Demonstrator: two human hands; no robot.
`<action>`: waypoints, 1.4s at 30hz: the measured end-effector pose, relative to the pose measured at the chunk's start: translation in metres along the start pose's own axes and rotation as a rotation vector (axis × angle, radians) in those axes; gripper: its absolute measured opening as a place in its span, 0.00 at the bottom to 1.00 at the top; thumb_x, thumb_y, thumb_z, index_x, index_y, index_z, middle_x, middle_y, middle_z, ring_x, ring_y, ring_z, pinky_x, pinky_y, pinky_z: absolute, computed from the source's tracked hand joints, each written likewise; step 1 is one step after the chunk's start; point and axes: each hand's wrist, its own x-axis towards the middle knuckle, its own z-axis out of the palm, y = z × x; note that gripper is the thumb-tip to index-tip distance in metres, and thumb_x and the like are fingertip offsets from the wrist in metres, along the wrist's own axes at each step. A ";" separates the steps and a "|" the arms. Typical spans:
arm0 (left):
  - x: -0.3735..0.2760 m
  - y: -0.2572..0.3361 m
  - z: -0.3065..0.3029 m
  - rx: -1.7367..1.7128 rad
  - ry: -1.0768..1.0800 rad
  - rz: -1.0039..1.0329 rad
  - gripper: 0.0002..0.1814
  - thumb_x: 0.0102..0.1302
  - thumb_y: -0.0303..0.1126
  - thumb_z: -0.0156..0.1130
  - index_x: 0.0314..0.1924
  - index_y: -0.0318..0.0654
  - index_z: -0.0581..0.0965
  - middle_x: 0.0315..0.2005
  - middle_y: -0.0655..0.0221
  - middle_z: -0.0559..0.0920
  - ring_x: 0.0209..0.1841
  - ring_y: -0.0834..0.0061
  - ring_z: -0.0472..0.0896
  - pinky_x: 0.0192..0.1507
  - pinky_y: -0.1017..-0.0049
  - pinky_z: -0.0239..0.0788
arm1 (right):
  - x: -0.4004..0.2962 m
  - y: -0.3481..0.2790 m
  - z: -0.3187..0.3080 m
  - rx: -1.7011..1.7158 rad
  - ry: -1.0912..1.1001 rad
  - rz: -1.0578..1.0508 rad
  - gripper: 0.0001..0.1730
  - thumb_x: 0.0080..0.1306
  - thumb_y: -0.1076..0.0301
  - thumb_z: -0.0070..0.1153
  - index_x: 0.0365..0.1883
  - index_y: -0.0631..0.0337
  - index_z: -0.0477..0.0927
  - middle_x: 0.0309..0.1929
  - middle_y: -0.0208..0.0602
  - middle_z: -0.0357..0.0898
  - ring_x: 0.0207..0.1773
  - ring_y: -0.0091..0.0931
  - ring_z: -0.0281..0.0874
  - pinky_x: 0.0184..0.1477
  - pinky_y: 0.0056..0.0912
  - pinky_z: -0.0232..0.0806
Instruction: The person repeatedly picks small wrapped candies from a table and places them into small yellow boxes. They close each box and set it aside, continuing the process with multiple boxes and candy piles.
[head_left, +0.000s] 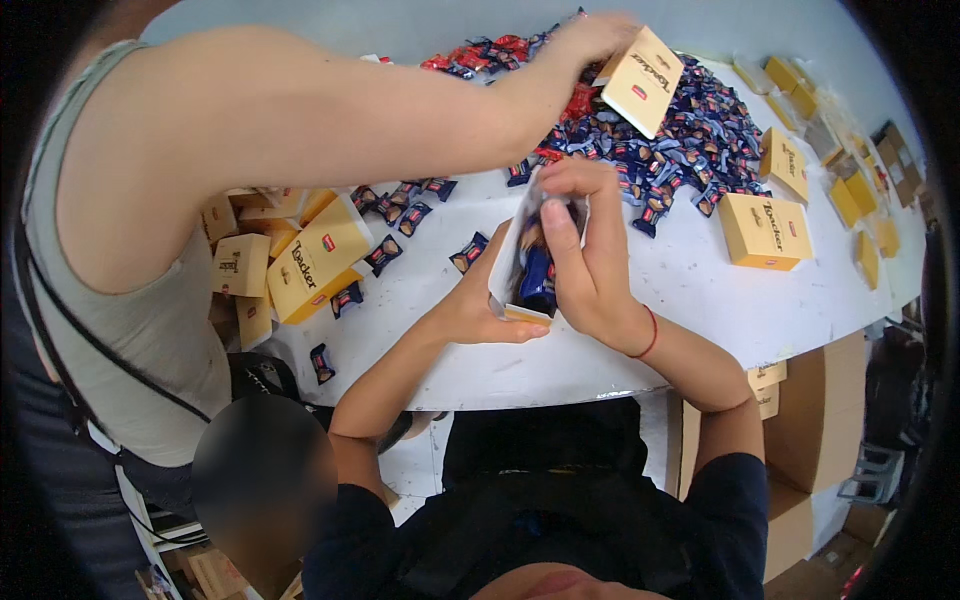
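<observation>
My left hand (484, 304) holds an upright, open-topped Loacker cardboard box (507, 274) from its left side and base, the thumb along its near edge. Blue-wrapped wafer sweets (538, 277) show inside it. My right hand (589, 262), with a red string on its wrist, rests at the box's right side, fingers bent over the far rim and thumb at the opening; whether it grips the wall I cannot tell. Just left of the box lies a loose blue-wrapped sweet (469, 252). Beyond my hands spreads a large heap of blue-wrapped sweets (697, 127), with some red ones (579, 101).
From the left, a co-worker's arm (360, 112) reaches across the white table (495, 382), a yellow Loacker box (643, 82) at its hand. Yellow boxes (319, 259) pile up at left; others (766, 231) stand at right. A large open carton (817, 412) is below the table's right edge.
</observation>
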 end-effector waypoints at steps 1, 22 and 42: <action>0.000 0.001 -0.001 -0.017 -0.039 -0.001 0.63 0.43 0.37 0.78 0.73 0.33 0.47 0.67 0.57 0.59 0.71 0.63 0.57 0.70 0.65 0.47 | 0.000 0.004 0.002 0.026 0.106 -0.032 0.04 0.68 0.72 0.50 0.38 0.62 0.72 0.35 0.39 0.72 0.42 0.34 0.67 0.48 0.37 0.57; -0.030 -0.021 -0.013 -0.112 0.623 -0.063 0.31 0.55 0.24 0.67 0.58 0.33 0.65 0.50 0.61 0.76 0.53 0.72 0.76 0.58 0.70 0.66 | 0.073 0.113 -0.017 -0.232 -0.035 -0.035 0.06 0.66 0.75 0.55 0.40 0.68 0.78 0.37 0.39 0.81 0.39 0.25 0.79 0.47 0.26 0.71; -0.034 -0.021 -0.025 -0.031 0.645 -0.027 0.29 0.54 0.25 0.67 0.55 0.32 0.65 0.46 0.61 0.78 0.51 0.74 0.77 0.55 0.72 0.67 | 0.121 0.230 -0.058 0.863 -0.412 1.051 0.17 0.68 0.61 0.56 0.51 0.60 0.74 0.48 0.39 0.78 0.54 0.36 0.79 0.34 0.28 0.81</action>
